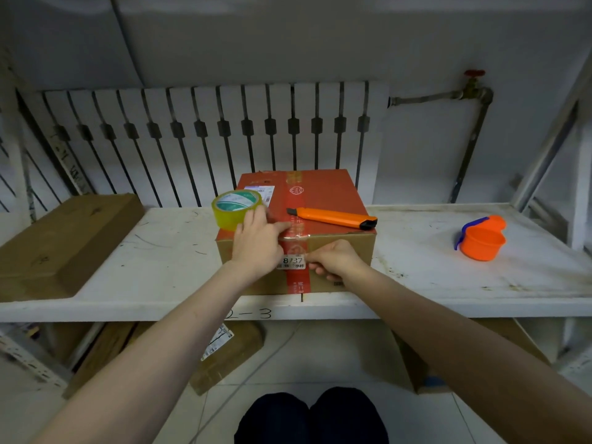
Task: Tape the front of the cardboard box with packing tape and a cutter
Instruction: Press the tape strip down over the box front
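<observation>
A person's 2 bare hands work at the front of a cardboard box point(339, 248) that stands near the front edge of a white bench point(448, 277), its red printed top facing up. The left hand point(258, 248) lies flat over the box's upper front edge, index finger stretched along a strip of clear tape point(296, 236) that crosses the red band running down the middle. The right hand point(336, 259) is curled narrow against the front face, fingertips pinched at the tape beside a white label reading 8737; whether it grips the tape end cannot be told. A roll of yellowish packing tape point(236, 209) sits on the box's top at its left corner, touching the left hand. An orange cutter point(333, 217) lies on the top towards the right, apart from both hands. An orange cup point(482, 240) with a blue handle stands well apart on the bench's right side, and a flat brown carton point(64, 238) rests on its left. A white radiator point(208, 129) lines the wall behind.
</observation>
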{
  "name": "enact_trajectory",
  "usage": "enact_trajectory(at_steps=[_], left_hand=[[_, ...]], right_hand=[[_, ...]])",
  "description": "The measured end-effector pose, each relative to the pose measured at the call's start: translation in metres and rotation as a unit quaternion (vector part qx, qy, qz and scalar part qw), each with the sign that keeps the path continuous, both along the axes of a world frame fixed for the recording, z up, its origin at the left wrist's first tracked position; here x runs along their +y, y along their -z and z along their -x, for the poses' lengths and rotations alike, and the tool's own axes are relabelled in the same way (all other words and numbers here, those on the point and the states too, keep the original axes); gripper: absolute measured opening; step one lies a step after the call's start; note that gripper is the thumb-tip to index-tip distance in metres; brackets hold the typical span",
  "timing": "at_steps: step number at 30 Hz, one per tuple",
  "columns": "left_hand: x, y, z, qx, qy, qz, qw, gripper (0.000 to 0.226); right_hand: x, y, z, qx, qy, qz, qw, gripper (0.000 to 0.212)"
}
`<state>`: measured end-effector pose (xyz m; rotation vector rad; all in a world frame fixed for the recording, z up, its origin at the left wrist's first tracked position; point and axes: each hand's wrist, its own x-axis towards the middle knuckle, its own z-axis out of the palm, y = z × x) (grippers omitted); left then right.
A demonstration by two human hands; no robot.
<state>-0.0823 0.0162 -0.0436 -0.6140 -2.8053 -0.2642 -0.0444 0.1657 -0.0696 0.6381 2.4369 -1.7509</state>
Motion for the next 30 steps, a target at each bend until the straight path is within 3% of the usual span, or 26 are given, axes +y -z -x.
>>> enact_trajectory(at_steps=[5,9,13,17,24,30], left_hand=[[-0.001,0.004,-0.002,-0.093,-0.034,-0.219,0.971,0.050],[0.001,0.000,-0.011,-0.019,-0.044,-0.309,0.950,0.046],[-0.003,0.011,-0.009,-0.004,-0.016,-0.219,0.976,0.034],[-0.001,0.012,-0.006,0.037,-0.039,-0.111,0.992,0.041],[-0.003,0.003,0.003,0.053,-0.025,-0.090,0.994,0.033],[-0.005,0.002,0.008,0.056,-0.010,-0.067,0.996,0.036]], right_hand=[[-0.002,-0.002,-0.004,-0.004,-0.003,0.010,1.000,0.017],[-0.003,-0.004,-0.005,0.000,-0.003,0.035,0.999,0.016],[-0.007,-0.004,-0.006,0.005,0.001,0.032,0.999,0.017],[-0.009,0.001,-0.005,0.034,0.010,0.022,0.999,0.023],[-0.011,0.012,-0.006,0.035,0.054,0.082,0.995,0.019],[-0.016,0.010,-0.008,-0.018,0.072,0.145,0.987,0.016]])
